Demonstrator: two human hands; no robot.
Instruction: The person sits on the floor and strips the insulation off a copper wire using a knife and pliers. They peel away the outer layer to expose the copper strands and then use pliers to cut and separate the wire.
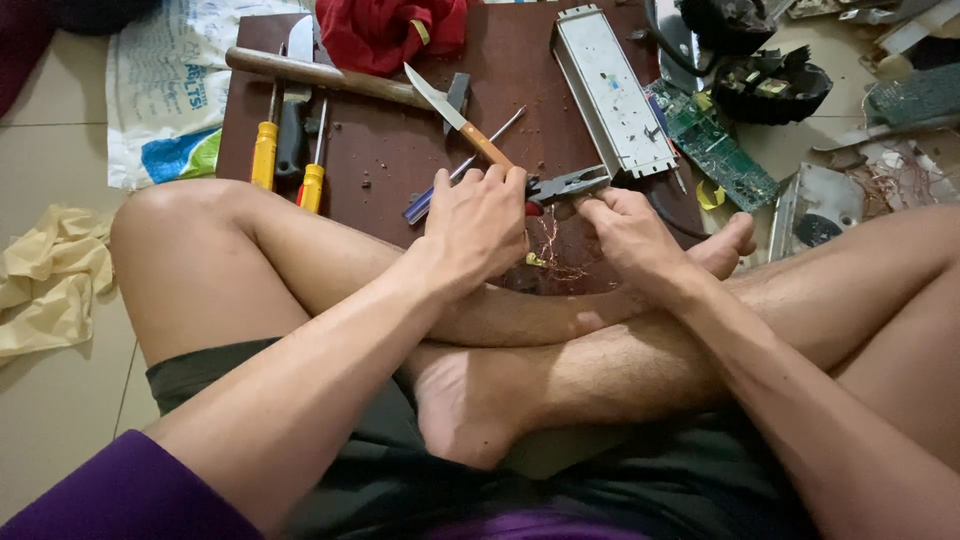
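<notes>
1. Fingers (490,182) of left hand (478,225) curling shut round pliers (565,186); right hand (625,232) fingers pinching copper wire (548,248) just below the pliers' tip.
2. Brown board (390,150) lying under both hands, w/ metal casing (610,90).
3. Knife (455,115), screwdrivers (265,150) resting on board.

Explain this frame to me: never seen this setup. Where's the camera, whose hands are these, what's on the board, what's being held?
There is no machine here. One camera sits on a person's head and looks down, so you see their own crossed bare legs and both hands. The left hand grips pliers with red handles and grey jaws. The right hand pinches thin copper wire just beside the jaws. They work over a dark brown board on the floor. On it lie a knife with a wooden handle, yellow-handled screwdrivers, a hammer, a red cloth and a long grey metal casing. A green circuit board and broken parts lie to the right.
</notes>
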